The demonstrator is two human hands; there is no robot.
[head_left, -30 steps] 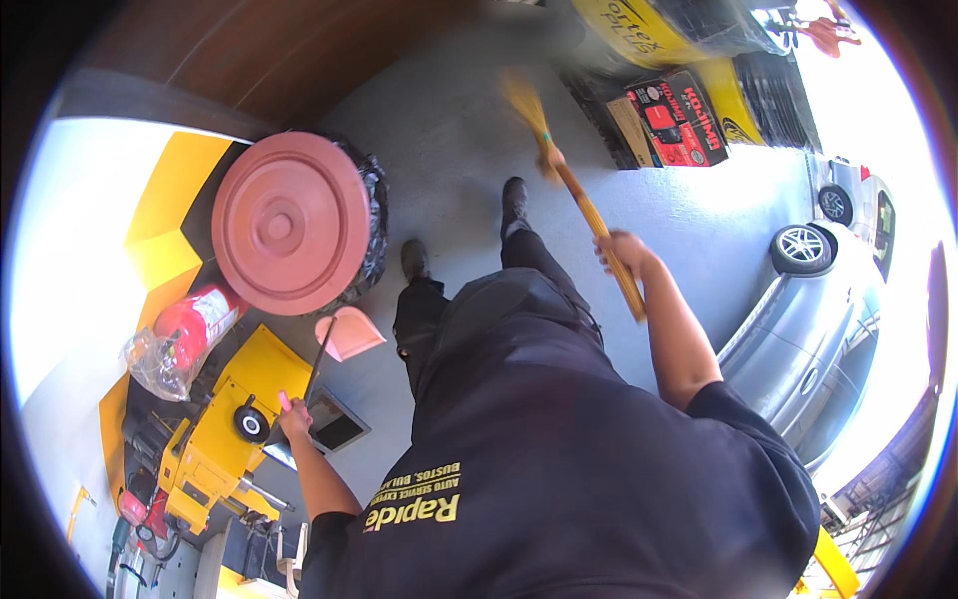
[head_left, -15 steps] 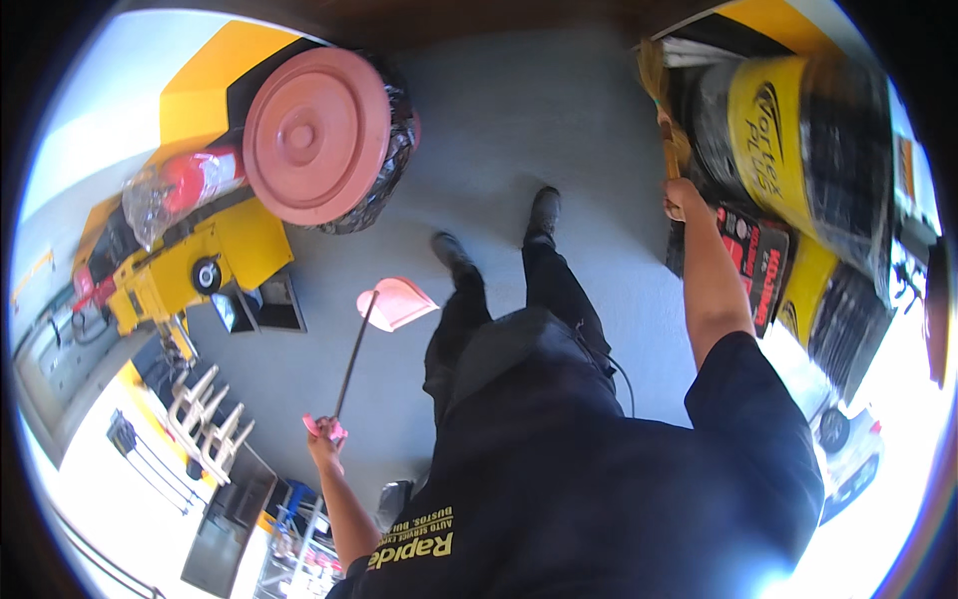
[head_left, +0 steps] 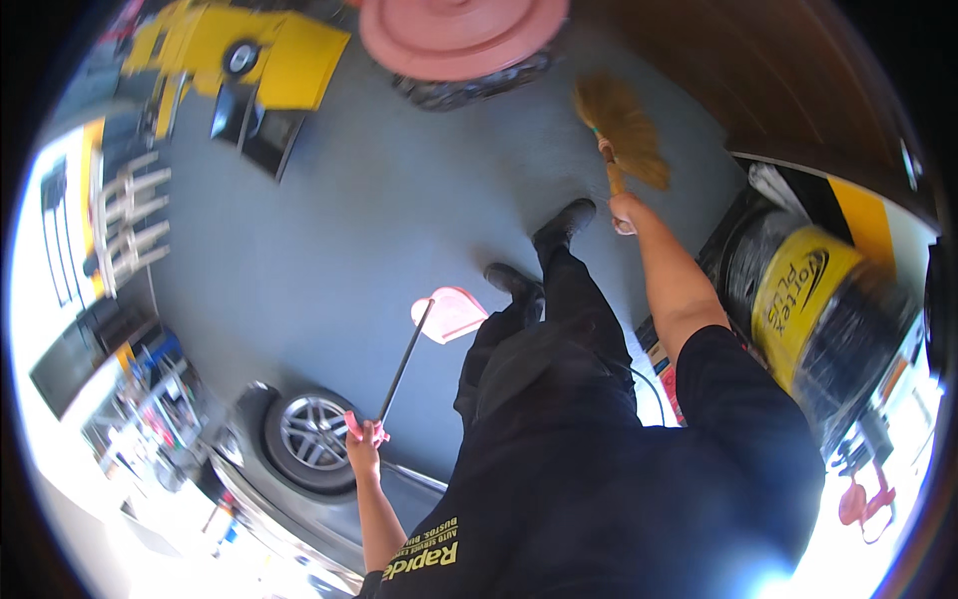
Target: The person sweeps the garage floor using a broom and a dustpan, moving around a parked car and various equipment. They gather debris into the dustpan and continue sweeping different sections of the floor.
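My left hand [head_left: 363, 447] grips the top of a long dark handle whose pink dustpan [head_left: 449, 313] rests on the grey floor beside my black shoes [head_left: 539, 255]. My right hand [head_left: 625, 212] is closed around the short stick of a straw broom [head_left: 621, 128], whose yellow bristles fan out over the floor ahead of my feet. I wear black trousers and a black shirt with yellow lettering.
A round pink lid [head_left: 459, 35] on a black bin stands at the top. Yellow machinery [head_left: 249, 55] sits at the upper left. A car wheel [head_left: 309, 434] is close by my left hand. Stacked tyres in yellow wrapping [head_left: 808, 309] stand at the right.
The view has swung round, so the pink lid and yellow machine now lie at the top. The broom has come into full view ahead of my feet; the dustpan stays by my shoes.
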